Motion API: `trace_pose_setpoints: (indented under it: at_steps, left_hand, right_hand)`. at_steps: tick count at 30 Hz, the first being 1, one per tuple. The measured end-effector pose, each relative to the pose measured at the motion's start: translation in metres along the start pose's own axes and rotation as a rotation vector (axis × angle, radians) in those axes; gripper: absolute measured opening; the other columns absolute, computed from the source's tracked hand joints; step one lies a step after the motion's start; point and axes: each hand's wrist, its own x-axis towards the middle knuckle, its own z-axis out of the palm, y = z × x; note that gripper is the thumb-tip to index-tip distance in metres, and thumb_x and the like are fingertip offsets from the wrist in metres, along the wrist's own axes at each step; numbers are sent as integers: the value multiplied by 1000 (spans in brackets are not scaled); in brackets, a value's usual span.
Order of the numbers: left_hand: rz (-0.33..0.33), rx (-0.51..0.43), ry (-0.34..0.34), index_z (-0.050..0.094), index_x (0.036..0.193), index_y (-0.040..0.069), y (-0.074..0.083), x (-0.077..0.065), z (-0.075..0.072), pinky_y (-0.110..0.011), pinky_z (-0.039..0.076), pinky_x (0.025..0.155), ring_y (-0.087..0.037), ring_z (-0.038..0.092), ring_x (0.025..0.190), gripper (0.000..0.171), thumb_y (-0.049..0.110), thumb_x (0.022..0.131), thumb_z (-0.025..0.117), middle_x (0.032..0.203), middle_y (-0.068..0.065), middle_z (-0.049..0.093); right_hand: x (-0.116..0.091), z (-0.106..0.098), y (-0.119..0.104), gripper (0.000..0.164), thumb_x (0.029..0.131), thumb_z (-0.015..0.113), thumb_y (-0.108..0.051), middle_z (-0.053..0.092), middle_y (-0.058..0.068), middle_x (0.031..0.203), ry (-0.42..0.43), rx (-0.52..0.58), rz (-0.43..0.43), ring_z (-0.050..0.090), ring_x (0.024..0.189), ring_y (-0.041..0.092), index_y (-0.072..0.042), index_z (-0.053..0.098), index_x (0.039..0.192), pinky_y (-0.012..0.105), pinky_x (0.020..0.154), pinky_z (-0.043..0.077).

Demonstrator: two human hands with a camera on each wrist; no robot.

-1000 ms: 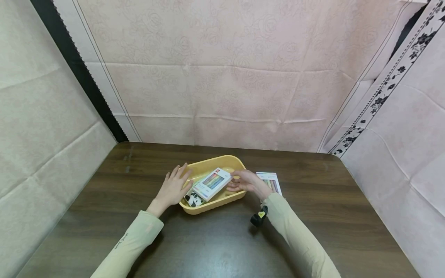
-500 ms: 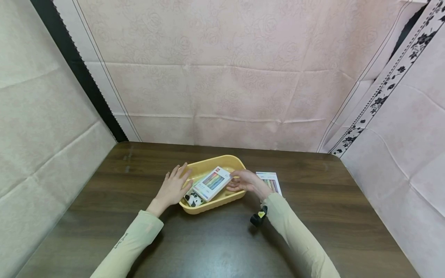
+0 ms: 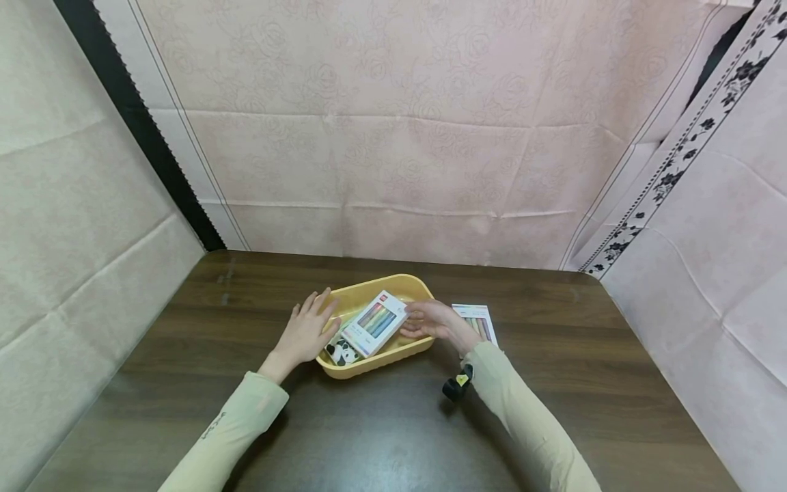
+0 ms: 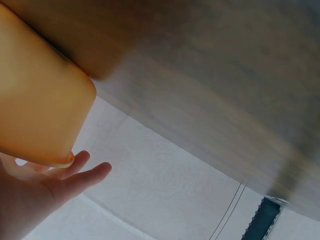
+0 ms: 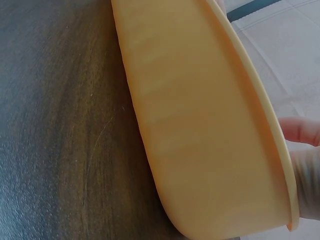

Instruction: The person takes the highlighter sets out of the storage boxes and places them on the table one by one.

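Note:
A yellow plastic basket (image 3: 399, 350) stands on the table, set at a slant. Inside it a white box of coloured pencils or markers (image 3: 376, 324), with a window, leans over a panda-printed item (image 3: 342, 352). My left hand (image 3: 307, 333) lies over the basket's left end, fingers spread; in the left wrist view that hand (image 4: 40, 192) is at the rim. From the right, my right hand (image 3: 436, 322) reaches over the rim with loosely bent fingers. Its fingertips are at the white box's right corner, and firm contact is hard to make out.
A second white packet with coloured sticks (image 3: 479, 321) lies on the brown wooden table (image 3: 369, 430), right of the basket and partly behind my right hand. Pale cloth (image 3: 406, 164) hangs beyond the table's far edge and on both sides.
The white box has turned slightly inside the basket, its upper end shifting a little away and to the left. Both hands stay nearly where they were.

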Motion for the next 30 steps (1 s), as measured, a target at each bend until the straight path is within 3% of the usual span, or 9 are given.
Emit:
trace_pose_setpoints:
  at_steps: [17, 30]
  left_hand:
    - [2, 10, 5, 37, 136, 11, -1, 0, 1, -64, 24, 97, -39, 23, 132, 49, 35, 93, 39, 147, -12, 23]
    - [8, 3, 26, 40, 135, 12, -1, 0, 2, -65, 24, 96, -39, 24, 132, 48, 37, 94, 37, 146, -13, 26]
  right_hand:
    - [-3, 1, 0, 45, 90, 46, -6, 42, 17, 120, 34, 91, -34, 47, 101, 28, -3, 30, 132, 43, 99, 38]
    - [-4, 1, 1, 42, 91, 47, -10, 44, 17, 122, 52, 115, -83, 49, 100, 26, -2, 34, 130, 36, 84, 48]
